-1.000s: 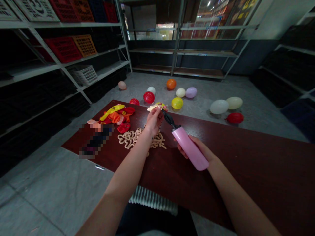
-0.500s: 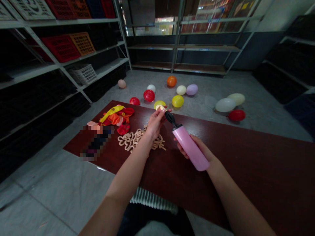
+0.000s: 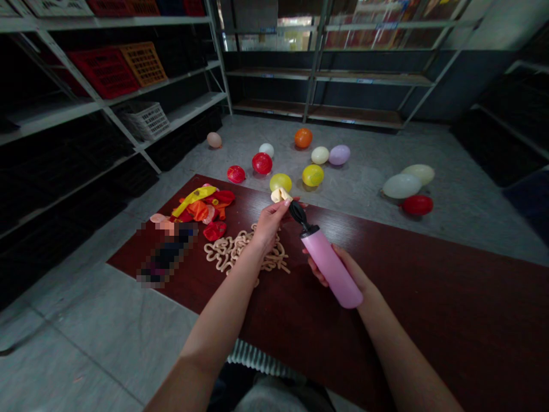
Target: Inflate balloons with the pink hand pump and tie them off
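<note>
My right hand is wrapped round the pink barrel of a balloon pump, which tilts up to the left with its black nozzle end foremost. At that tip my left hand pinches a limp cream balloon; the balloon's neck is at the nozzle, partly covered by the fingers. Below my left forearm lies a tangle of beige long thin balloons on the dark red-brown table. Further left is a pile of flat balloons in yellow, orange, red and pink.
A blurred-out dark object lies near the table's left edge. Several inflated balloons, among them an orange one and a red one, rest on the floor beyond. Metal shelves with crates stand behind and left.
The view has shifted slightly. The cream balloon now stands up more visibly above my left fingers at the nozzle. Both hands keep their hold.
</note>
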Available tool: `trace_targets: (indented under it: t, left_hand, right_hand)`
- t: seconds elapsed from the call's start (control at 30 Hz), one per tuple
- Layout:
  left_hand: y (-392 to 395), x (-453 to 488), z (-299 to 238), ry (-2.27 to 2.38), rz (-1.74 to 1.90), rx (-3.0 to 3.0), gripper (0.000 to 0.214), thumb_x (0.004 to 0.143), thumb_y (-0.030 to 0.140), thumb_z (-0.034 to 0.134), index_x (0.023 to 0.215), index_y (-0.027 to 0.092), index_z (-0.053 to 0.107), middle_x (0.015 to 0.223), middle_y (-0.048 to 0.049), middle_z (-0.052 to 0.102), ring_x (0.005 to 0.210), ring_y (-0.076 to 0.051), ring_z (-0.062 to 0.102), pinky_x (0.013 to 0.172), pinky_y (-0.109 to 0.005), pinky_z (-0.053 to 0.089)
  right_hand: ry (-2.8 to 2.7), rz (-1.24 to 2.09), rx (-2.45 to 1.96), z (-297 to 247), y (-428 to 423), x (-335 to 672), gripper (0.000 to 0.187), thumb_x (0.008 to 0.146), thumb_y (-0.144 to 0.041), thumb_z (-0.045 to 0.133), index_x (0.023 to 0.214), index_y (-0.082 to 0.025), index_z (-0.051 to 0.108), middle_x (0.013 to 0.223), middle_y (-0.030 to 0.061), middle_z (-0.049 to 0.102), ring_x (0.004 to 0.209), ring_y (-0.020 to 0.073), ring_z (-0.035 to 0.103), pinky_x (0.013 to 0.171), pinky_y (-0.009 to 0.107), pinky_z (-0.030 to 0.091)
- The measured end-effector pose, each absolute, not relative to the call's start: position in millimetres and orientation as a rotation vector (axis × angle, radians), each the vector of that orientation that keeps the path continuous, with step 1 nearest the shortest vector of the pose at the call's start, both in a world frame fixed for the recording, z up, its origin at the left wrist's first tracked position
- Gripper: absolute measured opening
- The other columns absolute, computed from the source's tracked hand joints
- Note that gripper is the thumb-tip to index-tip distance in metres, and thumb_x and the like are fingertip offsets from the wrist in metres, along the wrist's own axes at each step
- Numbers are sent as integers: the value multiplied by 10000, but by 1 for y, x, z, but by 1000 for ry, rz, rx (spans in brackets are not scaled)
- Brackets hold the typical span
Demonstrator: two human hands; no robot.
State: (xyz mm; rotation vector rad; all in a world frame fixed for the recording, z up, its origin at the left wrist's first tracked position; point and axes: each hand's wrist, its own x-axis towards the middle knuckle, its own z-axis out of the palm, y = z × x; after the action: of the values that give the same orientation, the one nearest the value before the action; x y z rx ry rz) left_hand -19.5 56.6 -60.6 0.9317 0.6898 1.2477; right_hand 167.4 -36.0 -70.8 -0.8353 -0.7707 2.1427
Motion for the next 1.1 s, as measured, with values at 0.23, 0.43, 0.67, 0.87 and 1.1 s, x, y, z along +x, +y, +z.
trace_targets:
  t: [0.23, 0.43, 0.67, 0.87, 1.1]
  left_hand:
    - [57, -24, -58, 689, 1149, 970, 428, 886, 505, 590, 1059, 145, 744, 1028, -148, 728, 901, -228, 689, 714, -270, 497]
    - [55, -22, -49, 653, 1212, 796, 339, 924, 401, 574, 1091, 146, 722, 1019, -144, 729, 978, -253, 675, 834, -341, 507]
    - [48, -17, -48, 594, 1192, 816, 379, 940, 448, 539, 1048, 136, 726, 1010, -143, 730, 994, -255, 671, 839, -336, 510]
    - [49, -25, -49, 545, 1167, 840, 340, 885, 420, 639, 1033, 130, 735, 1011, -138, 727, 1031, -259, 652, 850, -317, 495]
    - [44, -22, -32, 449, 1055, 452, 456, 936, 546, 495, 1041, 151, 695, 650, -22, 592, 652, -141, 623, 683, -268, 510]
  right_hand:
    - [-867, 2041, -887, -74, -36, 169, 448, 819, -586, 547, 1042, -223, 689, 772, 44, 661, 573, 134, 575, 489, 243, 480]
    - [-971, 1949, -977, -76, -35, 169, 467, 847, -562, 541, 1055, -161, 660, 802, 64, 678, 566, 133, 596, 494, 248, 490]
    - [-1083, 1852, -1041, -70, -38, 167, 460, 820, -580, 571, 908, -138, 663, 731, 74, 683, 557, 138, 611, 499, 246, 507]
    - [-1097, 1846, -1095, -63, -37, 167, 466, 812, -591, 579, 949, -151, 648, 671, 49, 666, 518, 132, 602, 465, 227, 492]
    - [-1057, 1863, -1198, -65, -40, 168, 495, 803, -529, 632, 1140, -166, 600, 754, 52, 694, 581, 153, 646, 510, 252, 531]
